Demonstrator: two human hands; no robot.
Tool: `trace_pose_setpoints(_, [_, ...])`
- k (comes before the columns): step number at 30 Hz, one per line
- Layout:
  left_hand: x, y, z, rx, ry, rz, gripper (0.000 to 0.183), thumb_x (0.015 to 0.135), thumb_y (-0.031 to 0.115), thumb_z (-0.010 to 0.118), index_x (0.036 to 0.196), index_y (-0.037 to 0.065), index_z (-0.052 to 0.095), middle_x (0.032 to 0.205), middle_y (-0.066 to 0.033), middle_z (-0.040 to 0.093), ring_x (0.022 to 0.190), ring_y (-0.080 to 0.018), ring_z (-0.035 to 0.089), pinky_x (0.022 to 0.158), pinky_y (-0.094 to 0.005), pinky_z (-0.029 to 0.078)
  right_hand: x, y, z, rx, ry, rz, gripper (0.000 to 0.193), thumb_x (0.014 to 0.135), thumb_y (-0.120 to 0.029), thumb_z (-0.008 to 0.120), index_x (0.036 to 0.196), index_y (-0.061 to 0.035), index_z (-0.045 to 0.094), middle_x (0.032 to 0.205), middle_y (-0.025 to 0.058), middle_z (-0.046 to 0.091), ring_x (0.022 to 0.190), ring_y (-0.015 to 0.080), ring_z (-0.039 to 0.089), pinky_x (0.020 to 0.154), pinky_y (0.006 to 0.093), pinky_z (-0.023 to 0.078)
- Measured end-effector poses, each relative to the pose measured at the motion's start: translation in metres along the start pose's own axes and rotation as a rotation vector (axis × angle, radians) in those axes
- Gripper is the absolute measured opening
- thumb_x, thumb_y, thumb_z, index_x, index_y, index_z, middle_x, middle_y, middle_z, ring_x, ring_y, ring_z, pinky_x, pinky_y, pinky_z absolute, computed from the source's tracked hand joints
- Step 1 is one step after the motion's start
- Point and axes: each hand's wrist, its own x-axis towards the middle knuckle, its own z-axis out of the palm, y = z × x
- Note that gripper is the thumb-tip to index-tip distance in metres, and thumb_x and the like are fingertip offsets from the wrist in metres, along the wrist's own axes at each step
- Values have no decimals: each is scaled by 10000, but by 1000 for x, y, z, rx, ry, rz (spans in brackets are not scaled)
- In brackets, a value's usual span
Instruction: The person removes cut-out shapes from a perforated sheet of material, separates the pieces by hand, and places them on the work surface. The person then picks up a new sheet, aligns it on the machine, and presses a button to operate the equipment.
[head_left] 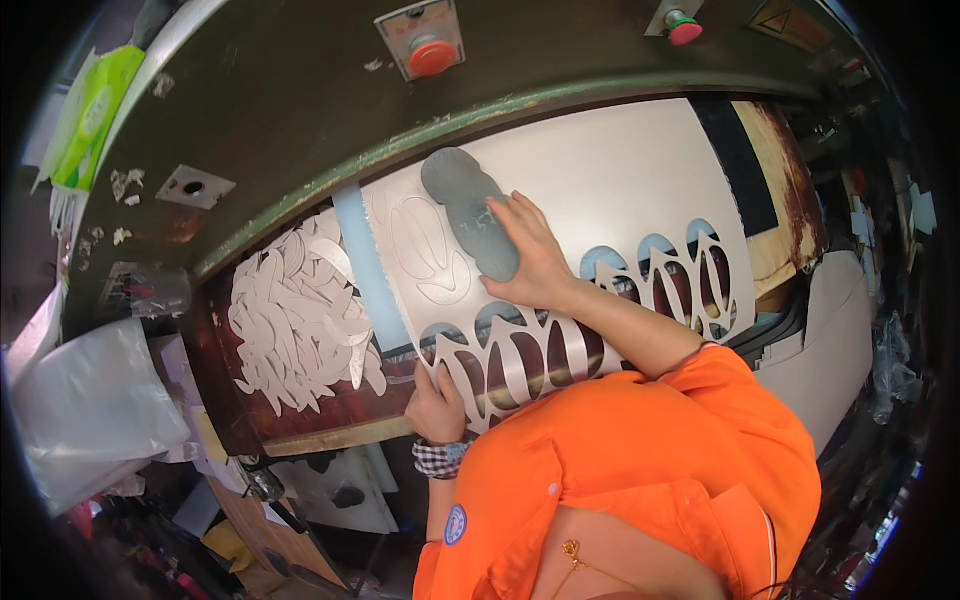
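Note:
A dark grey sole-shaped plate (462,205), likely a cutting die, lies on a large pale sheet (600,165). My right hand (533,262) grips the plate along its right edge, thumb at the lower end and fingers higher up. Just left of the plate, cut outlines (420,240) show in the sheet. Along its near side the sheet has a row of curved cut-out openings. My left hand (438,405) is closed on the sheet's near left corner, by the first openings; its fingertips are partly hidden. A checked cuff covers that wrist.
Left of the sheet lies a heap of pale curved cut pieces (300,310), beyond a light blue strip (368,260). The green machine beam (300,100) spans the far side, bearing a red push button (432,57). Clear plastic bags (100,400) hang at far left.

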Motion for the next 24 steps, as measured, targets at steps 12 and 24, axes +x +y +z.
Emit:
trace_pose_setpoints(12, [-38, -14, 6, 7, 16, 181, 302, 898, 137, 585, 1175, 21, 611, 721, -182, 664, 631, -357, 645, 566, -429, 504, -51, 22, -68, 64, 148, 92, 979, 620, -109, 792, 1465, -35, 303, 1340, 230, 490, 1233, 345, 512, 1046, 387, 405])
trace_pose_setpoints(24, [-5, 48, 7, -17, 67, 35, 329, 893, 175, 589, 1178, 14, 615, 750, -210, 667, 634, -399, 638, 558, -472, 491, 21, 56, -106, -108, -25, -48, 946, 609, -164, 811, 1421, -9, 351, 1400, 261, 399, 1335, 436, 350, 1117, 473, 315])
